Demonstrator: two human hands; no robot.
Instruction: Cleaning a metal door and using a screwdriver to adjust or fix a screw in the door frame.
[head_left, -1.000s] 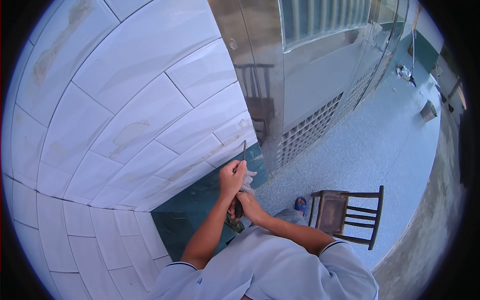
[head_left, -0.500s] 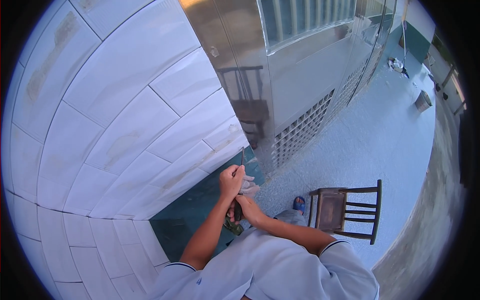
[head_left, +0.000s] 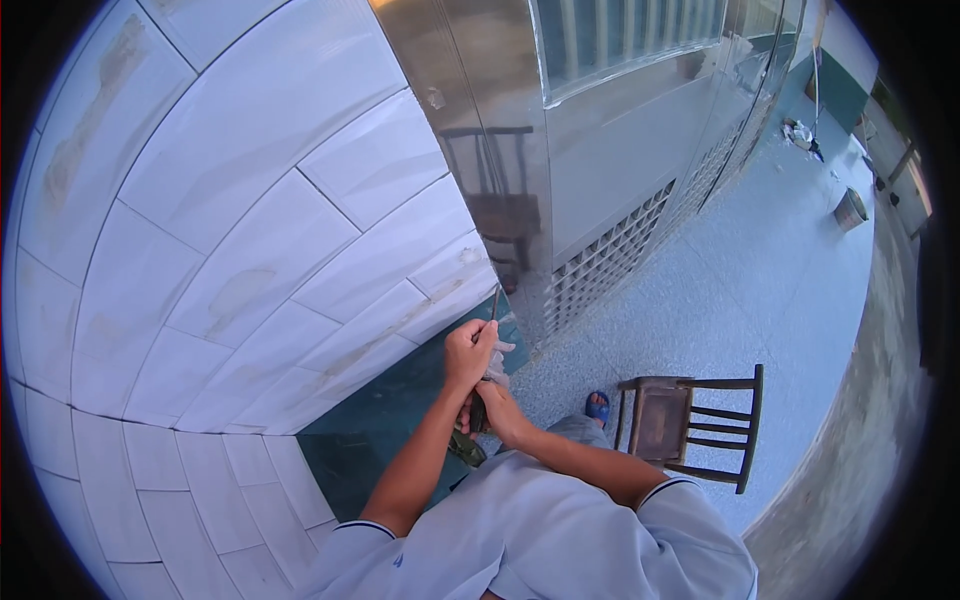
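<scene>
Dark and slim, a rod juts from your left hand, its fingers curled closed around it, the tip by the lower corner of the white wall tiles. Your right hand, just below, wraps a dark handle. You have whitish crumpled material between them; which fingers hold it, I cannot tell.

The pale blue-grey speckled floor bears a brown wooden slat-backed chair beside a foot in a blue sandal, with a grey round bucket and a crumpled whitish heap farther off.
</scene>
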